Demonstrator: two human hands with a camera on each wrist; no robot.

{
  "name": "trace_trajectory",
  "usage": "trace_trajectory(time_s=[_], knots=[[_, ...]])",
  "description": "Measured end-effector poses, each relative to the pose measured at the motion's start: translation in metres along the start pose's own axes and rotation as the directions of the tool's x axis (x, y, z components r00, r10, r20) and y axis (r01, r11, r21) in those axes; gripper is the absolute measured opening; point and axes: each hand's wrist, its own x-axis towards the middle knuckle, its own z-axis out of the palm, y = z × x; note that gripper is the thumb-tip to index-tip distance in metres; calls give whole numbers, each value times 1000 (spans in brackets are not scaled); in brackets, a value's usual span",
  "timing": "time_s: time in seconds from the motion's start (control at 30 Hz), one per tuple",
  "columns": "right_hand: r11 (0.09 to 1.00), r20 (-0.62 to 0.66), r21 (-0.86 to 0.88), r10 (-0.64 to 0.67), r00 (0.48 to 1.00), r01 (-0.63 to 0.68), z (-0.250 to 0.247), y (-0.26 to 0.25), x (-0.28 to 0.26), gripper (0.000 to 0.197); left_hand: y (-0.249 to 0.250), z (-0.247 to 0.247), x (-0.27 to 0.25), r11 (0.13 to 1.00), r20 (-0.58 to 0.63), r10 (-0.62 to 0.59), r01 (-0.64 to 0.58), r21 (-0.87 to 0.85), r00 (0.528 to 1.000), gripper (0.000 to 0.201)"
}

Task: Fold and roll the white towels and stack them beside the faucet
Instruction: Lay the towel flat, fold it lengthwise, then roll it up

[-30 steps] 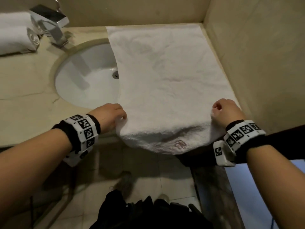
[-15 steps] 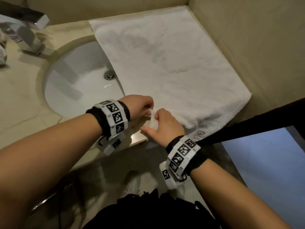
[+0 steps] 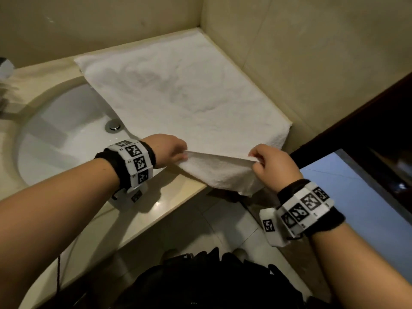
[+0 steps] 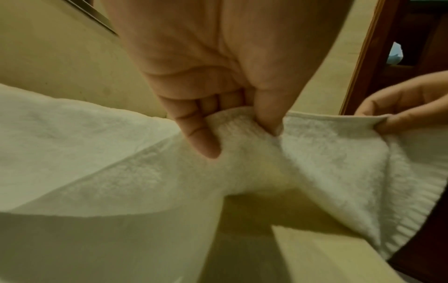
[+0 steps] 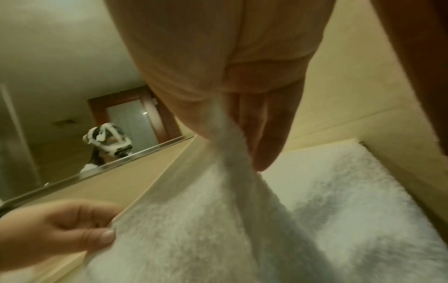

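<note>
A white towel (image 3: pixel 182 90) lies spread on the beige counter, reaching the back wall and overlapping the sink's right side. My left hand (image 3: pixel 171 150) pinches the near hem of the towel (image 4: pixel 242 145) between thumb and fingers. My right hand (image 3: pixel 265 166) pinches the same hem further right, and the edge is lifted and stretched taut between the two hands. In the right wrist view the towel (image 5: pixel 351 201) hangs from my right hand (image 5: pixel 230 134), and my left hand (image 5: pixel 60 229) shows at lower left. Only a sliver of the faucet (image 3: pixel 5 68) appears at the far left.
The white oval sink (image 3: pixel 62 134) with its chrome drain (image 3: pixel 113 125) sits left of the towel. Beige walls close the counter at the back and right. A dark wooden door frame (image 3: pixel 356 112) stands at the right. A mirror (image 5: pixel 72 95) hangs above the counter.
My right hand slid from the towel's right corner over to the left hand, then back right along the hem. The near edge, draped over the counter front before, is now lifted taut between both hands.
</note>
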Motion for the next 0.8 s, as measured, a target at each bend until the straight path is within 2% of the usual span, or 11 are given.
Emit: trace_trajectory(time_s=[0.13, 0.27, 0.37, 0.43, 0.5, 0.53, 0.57, 0.6, 0.7, 0.77, 0.8], knots=[[994, 15, 109, 28, 999, -30, -12, 19, -8, 18, -3, -10, 7, 1000, -69, 14, -14, 2, 998, 27], [991, 141, -89, 110, 984, -98, -16, 32, -15, 17, -2, -20, 11, 1000, -97, 15, -14, 16, 995, 27], [983, 142, 117, 125, 982, -142, -18, 45, -20, 2, -2, -26, 14, 1000, -106, 13, -11, 18, 994, 28], [861, 105, 462, 185, 977, -213, -16, 53, -26, 7, -3, -30, 15, 1000, -126, 10, -12, -14, 992, 29], [595, 108, 763, 266, 958, -251, -14, 54, -32, 12, -5, -33, 16, 999, -145, 7, -14, -49, 989, 29], [504, 100, 830, 284, 954, -237, -14, 54, -33, 14, -6, -35, 17, 998, -149, 6, -15, -57, 989, 29], [483, 96, 846, 278, 956, -226, -13, 56, -32, 16, -7, -36, 18, 998, -152, 2, -11, -62, 988, 28], [528, 104, 817, 261, 960, -233, -13, 58, -30, 17, -9, -37, 19, 998, -156, -6, -4, -66, 988, 28], [791, 185, 516, 270, 945, -327, -14, 65, -26, 17, -8, -40, 21, 997, -159, -15, 3, -75, 987, 27], [800, 160, 471, 336, 928, -371, -12, 70, -30, 17, -4, -38, 23, 998, -152, 10, -20, -64, 988, 27], [753, 141, 541, 360, 922, -376, -11, 72, -32, 18, -2, -37, 24, 998, -149, 21, -31, -59, 989, 26]])
